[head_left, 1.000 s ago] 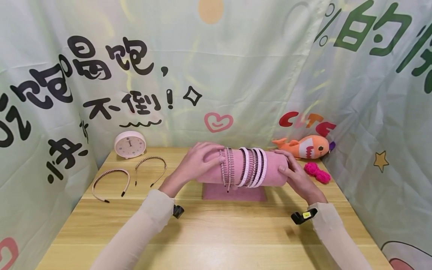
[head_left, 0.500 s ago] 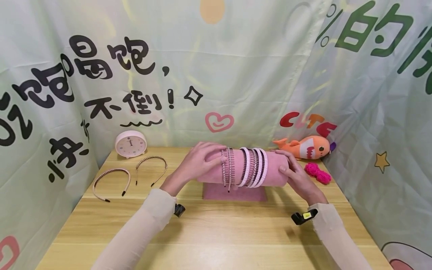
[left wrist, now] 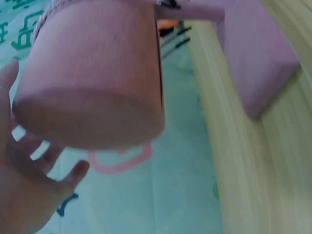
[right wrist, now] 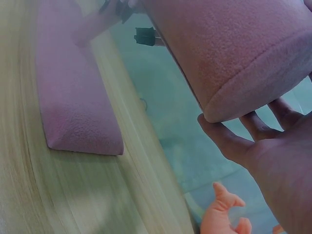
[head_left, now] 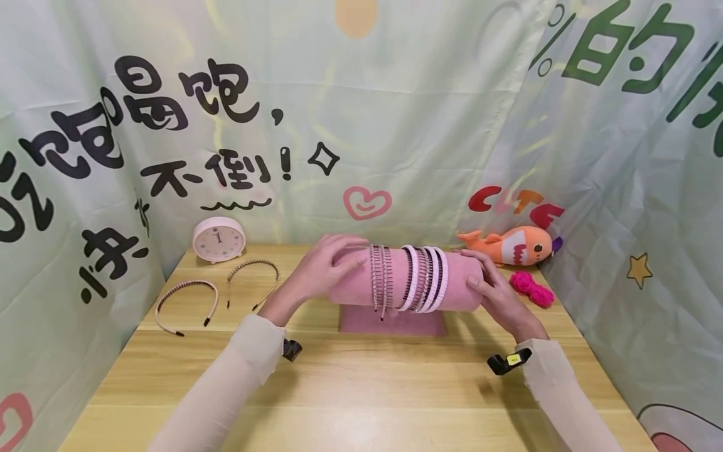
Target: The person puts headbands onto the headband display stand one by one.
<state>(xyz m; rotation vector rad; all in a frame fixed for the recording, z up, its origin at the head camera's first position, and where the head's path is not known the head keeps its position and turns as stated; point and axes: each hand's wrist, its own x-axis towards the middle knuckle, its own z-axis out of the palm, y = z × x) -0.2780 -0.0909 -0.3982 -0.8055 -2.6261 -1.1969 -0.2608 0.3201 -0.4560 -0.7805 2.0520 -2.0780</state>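
Note:
A pink plush headband stand has a horizontal roll above a flat base. Two thin metallic headbands circle the roll left of centre; several white and dark headbands sit right of centre. My left hand is at the roll's left end, fingers loosely extended behind it and thumb in front. In the left wrist view, a gap shows between its palm and the end face. My right hand grips the right end, thumb in front; its fingertips touch the rim in the right wrist view.
A pale pink headband and a thin wavy headband lie on the wooden table at left. A round clock stands behind them. An orange plush fish and a bright pink bow are at right.
My left hand has drawn slightly left, its thumb leaving the thin headbands. Both of these stay on the roll. The right hand keeps its place.

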